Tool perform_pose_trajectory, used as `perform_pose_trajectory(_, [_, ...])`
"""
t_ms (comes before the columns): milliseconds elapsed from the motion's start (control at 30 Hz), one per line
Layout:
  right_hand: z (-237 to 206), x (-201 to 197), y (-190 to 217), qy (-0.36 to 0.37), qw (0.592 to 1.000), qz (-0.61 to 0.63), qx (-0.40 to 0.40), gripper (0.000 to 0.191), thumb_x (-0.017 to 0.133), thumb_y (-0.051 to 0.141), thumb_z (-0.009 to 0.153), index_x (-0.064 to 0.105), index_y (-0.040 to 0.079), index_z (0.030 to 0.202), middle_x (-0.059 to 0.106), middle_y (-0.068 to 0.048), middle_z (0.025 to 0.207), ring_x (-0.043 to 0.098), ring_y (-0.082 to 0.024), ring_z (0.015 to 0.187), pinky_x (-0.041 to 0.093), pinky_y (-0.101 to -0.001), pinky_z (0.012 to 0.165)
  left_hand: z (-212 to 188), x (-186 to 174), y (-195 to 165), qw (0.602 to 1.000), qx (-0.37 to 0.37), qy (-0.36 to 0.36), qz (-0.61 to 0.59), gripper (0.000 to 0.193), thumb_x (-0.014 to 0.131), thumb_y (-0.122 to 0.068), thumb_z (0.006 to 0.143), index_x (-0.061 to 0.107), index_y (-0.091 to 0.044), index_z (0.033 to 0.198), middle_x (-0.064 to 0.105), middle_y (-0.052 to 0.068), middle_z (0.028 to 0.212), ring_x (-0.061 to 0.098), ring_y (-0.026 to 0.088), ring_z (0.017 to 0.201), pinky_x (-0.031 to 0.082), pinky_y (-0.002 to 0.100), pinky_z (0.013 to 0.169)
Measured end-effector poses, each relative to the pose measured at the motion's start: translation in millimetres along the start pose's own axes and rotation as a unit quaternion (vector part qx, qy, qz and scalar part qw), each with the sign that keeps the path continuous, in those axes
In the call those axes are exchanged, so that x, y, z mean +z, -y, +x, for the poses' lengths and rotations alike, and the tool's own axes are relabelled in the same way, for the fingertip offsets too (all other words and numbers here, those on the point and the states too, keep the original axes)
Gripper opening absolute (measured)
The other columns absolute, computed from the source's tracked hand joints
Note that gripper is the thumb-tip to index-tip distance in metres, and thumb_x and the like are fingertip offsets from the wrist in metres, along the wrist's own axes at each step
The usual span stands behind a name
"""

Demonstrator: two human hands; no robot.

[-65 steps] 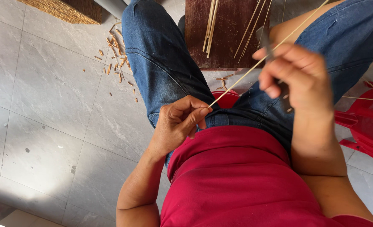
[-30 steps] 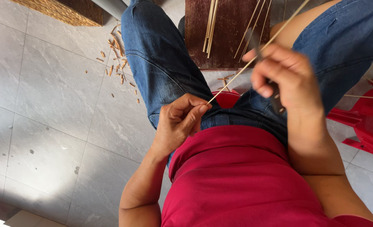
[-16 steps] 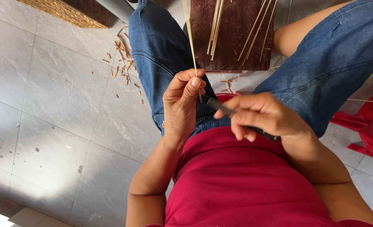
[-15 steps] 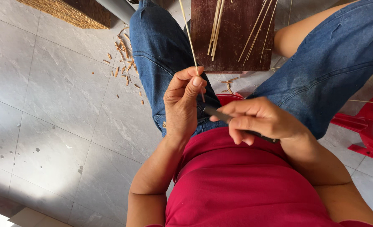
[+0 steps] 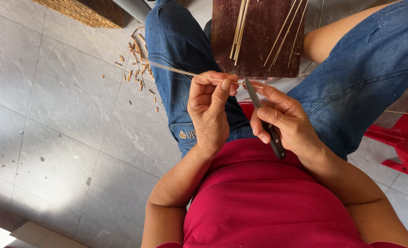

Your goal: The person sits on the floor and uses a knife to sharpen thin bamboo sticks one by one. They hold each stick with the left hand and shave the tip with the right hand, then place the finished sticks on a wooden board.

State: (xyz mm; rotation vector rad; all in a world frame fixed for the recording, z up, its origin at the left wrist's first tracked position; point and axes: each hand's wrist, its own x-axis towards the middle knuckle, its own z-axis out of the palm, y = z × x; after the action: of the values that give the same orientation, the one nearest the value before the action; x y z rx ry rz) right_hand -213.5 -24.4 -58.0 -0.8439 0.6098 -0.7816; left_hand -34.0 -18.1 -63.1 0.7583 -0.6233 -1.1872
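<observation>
My left hand (image 5: 209, 109) pinches a thin pale bamboo stick (image 5: 176, 71) between thumb and fingertips; the stick lies almost level and runs out to the left across my left knee. My right hand (image 5: 286, 123) is closed around a small knife (image 5: 264, 120) with a dark handle, its blade pointing up and touching the stick just right of my left fingers. Both hands hover over my lap, above blue denim shorts and a red shirt.
A dark wooden board (image 5: 259, 39) with several thin sticks lies between my knees. Wood shavings (image 5: 137, 59) are scattered on the grey tiled floor. A woven basket (image 5: 82, 11) stands at the top left, a red plastic stool (image 5: 403, 138) at the right.
The stick has swung from upright to nearly level, pointing left. My right hand with the knife has come up against the stick beside my left fingers.
</observation>
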Motion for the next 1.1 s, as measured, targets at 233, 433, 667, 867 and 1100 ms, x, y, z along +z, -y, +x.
perform_pose_trajectory(233, [1,-11,0,0.012,0.995,0.067,-0.078,0.043,0.052,0.011,0.112,0.049,0.009,0.154,0.066,-0.013,0.078,0.058,-0.014,0.057,0.048,-0.0246,0.052,-9,5,-13,0.99,-0.118,0.056,0.043,0.013,0.067,-0.007,0.106,0.065,-0.003,0.118,0.072,0.011,0.117,0.067,0.013,0.102,0.055,0.029,0.094])
perform_pose_trajectory(433, [-5,-18,21,-0.05,0.997,-0.027,-0.048,0.039,0.055,0.008,0.109,0.056,0.007,0.148,0.062,-0.011,0.07,0.054,-0.013,0.053,0.043,-0.0238,0.047,-25,22,-77,0.851,0.09,0.19,0.481,0.02,0.074,-0.006,0.099,0.069,-0.005,0.118,0.073,0.011,0.115,0.071,0.02,0.111,0.059,0.029,0.096])
perform_pose_trajectory(667, [-9,-16,34,-0.041,0.997,-0.035,-0.061,0.038,0.055,0.008,0.109,0.054,0.007,0.147,0.065,-0.013,0.074,0.057,-0.014,0.055,0.046,-0.0253,0.051,-2,16,-89,0.806,0.116,0.156,0.559,0.021,0.076,-0.002,0.096,0.074,-0.007,0.115,0.076,0.008,0.1,0.072,0.018,0.087,0.057,0.029,0.077])
perform_pose_trajectory(867, [-6,-8,30,0.017,0.991,-0.108,-0.071,0.041,0.051,0.009,0.108,0.048,0.007,0.149,0.069,-0.01,0.078,0.061,-0.01,0.056,0.053,-0.0229,0.05,-12,9,-67,0.882,-0.115,0.142,0.434,0.013,0.069,-0.01,0.1,0.073,-0.003,0.111,0.074,0.003,0.081,0.066,0.006,0.066,0.055,0.02,0.058])
perform_pose_trajectory(1100, [-4,5,21,0.036,0.978,-0.193,-0.077,0.03,0.052,0.007,0.108,0.058,0.0,0.137,0.07,-0.008,0.075,0.058,-0.007,0.055,0.049,-0.0195,0.05,-19,5,-65,0.9,-0.067,0.165,0.398,0.01,0.068,-0.009,0.103,0.072,-0.002,0.108,0.072,0.002,0.083,0.068,0.004,0.074,0.056,0.019,0.064])
